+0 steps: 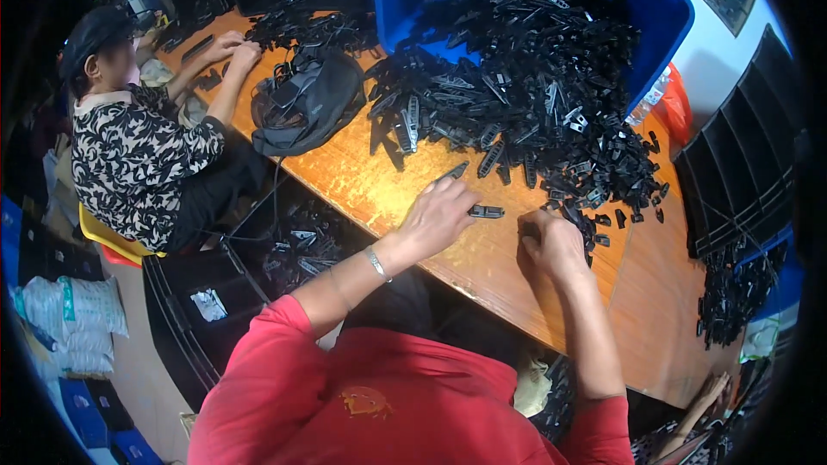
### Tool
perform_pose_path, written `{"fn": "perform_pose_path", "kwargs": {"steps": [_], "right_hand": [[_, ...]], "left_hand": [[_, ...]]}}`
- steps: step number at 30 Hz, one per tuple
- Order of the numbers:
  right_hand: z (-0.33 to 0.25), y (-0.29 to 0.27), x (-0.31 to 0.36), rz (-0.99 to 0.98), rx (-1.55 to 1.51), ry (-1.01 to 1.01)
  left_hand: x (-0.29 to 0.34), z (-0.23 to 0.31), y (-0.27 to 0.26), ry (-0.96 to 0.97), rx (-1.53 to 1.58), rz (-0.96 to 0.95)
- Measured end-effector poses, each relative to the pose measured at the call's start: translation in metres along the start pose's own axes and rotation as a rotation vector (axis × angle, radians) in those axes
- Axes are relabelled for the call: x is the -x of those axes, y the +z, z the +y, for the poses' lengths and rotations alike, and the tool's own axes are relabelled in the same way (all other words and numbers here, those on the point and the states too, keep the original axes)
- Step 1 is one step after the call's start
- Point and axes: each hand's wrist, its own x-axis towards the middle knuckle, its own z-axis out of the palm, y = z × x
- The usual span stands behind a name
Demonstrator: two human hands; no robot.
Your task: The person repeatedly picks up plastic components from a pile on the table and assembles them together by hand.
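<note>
Over the orange-brown table, my left hand [441, 213] is closed with its fingers bent. A slim black plastic piece [452, 173] sticks out beyond its far side, and a short black plastic piece with slots [488, 212] shows at its fingertips. To the right, my right hand [556, 243] is curled, its fingertips pointing down beside the loose small black parts [593, 226]; whatever it pinches is hidden. Beyond both hands spreads a big heap of black plastic pieces [482, 108], some long and slotted, some small.
A blue bin [676, 13] lies with its mouth toward me, black pieces spilling out. A dark bag [310, 108] rests on the table [345, 181] at left. Another person [129, 138] sits beyond it, handling parts. Black crates [741, 155] stand at right. At lower right another person's hand [711, 394] shows.
</note>
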Motion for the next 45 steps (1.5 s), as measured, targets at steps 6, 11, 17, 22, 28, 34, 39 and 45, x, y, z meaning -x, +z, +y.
{"fn": "perform_pose_path", "kwargs": {"steps": [6, 11, 17, 22, 28, 34, 39, 45], "right_hand": [[0.001, 0.010, -0.008, -0.020, 0.095, -0.045], [-0.003, 0.018, -0.005, 0.159, 0.079, -0.047], [-0.008, 0.027, -0.010, 0.231, 0.008, 0.015], [-0.009, 0.048, -0.013, 0.276, -0.138, -0.151], [-0.004, 0.051, -0.029, 0.312, -0.237, -0.226], [-0.005, 0.048, -0.029, 0.232, -0.209, -0.192], [-0.003, 0.051, -0.032, 0.221, -0.238, -0.209], [0.003, 0.050, -0.046, 0.175, -0.199, -0.374]], "left_hand": [[0.007, -0.007, 0.000, -0.091, -0.027, 0.035], [0.007, -0.007, 0.001, -0.085, -0.030, 0.036], [0.009, -0.006, 0.005, -0.072, -0.008, 0.057], [0.006, -0.009, 0.013, -0.048, 0.013, 0.087], [0.002, -0.010, 0.000, -0.051, 0.049, 0.072], [-0.002, -0.003, 0.002, -0.089, 0.071, 0.042], [0.000, -0.004, 0.002, -0.107, 0.073, 0.026], [-0.003, -0.003, 0.007, -0.074, 0.097, 0.035]]}}
